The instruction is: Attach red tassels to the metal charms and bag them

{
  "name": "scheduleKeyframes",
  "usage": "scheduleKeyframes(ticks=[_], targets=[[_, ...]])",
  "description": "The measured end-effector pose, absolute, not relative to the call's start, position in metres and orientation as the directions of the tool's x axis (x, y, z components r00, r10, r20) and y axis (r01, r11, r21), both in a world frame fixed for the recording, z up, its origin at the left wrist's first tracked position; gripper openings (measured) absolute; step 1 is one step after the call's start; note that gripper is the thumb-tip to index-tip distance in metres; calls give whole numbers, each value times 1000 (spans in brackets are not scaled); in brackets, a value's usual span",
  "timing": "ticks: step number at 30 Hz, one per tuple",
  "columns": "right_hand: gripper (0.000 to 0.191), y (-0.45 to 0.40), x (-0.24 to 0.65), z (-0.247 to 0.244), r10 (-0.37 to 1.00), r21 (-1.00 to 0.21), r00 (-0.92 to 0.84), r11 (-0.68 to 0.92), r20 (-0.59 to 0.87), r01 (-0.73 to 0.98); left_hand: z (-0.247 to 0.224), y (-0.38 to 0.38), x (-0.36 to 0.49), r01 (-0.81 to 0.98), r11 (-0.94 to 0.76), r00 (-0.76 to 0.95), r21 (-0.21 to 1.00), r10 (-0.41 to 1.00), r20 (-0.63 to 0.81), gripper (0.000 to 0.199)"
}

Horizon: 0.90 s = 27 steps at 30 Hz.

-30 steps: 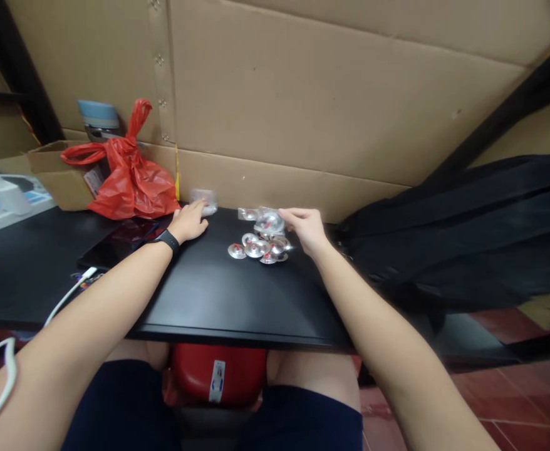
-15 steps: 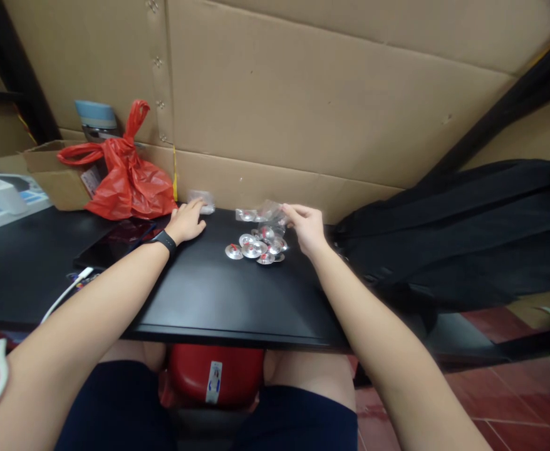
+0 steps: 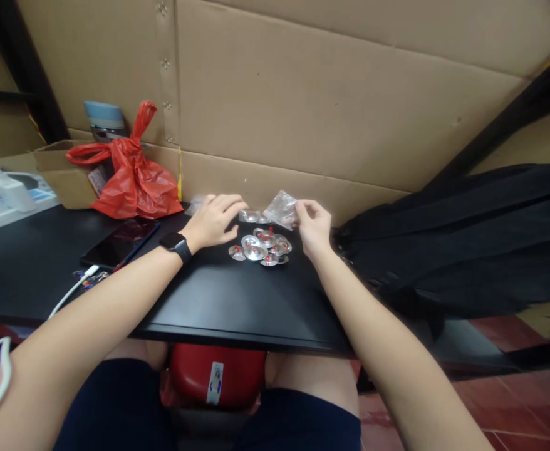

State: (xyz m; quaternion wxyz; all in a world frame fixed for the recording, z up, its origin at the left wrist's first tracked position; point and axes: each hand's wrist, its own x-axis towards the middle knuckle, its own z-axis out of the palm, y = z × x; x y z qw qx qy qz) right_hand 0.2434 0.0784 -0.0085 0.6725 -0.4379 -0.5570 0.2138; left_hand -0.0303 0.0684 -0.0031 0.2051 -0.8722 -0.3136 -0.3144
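Though the left hand (image 3: 213,220) overlaps it, clear plastic (image 3: 193,205) apparently lies behind

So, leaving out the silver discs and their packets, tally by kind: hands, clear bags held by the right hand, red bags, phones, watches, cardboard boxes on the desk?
Hands: 2 (left hand, right hand)
Clear bag held: 1
Red bag: 1
Phone: 1
Watch: 1
Cardboard box: 1
Total: 7
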Motion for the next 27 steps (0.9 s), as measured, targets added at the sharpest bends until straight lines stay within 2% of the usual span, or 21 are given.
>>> scheduleKeyframes(ticks=[6,10,14,18,22,27], targets=[[43,56,212,-2,762,-765,143,582,631,274,-12,51,5,585,-728,692,-358,217,689,32],[47,45,194,-4,798,-774,31,573,602,269,-11,52,6,570,-723,720,-390,211,661,24],[55,49,198,-8,836,-802,-20,533,548,271,-3,67,-20,682,-683,658,-262,417,627,22],[55,67,225,-14,820,-719,-36,521,571,461,1,86,-59,815,-570,498,-106,595,631,23],[57,85,255,-24,816,-595,-62,469,575,653,-1,94,-80,874,-485,367,-15,640,675,24],[62,104,276,-41,932,-548,-57,259,359,795,-4,94,-81,920,-391,266,0,626,733,27]])
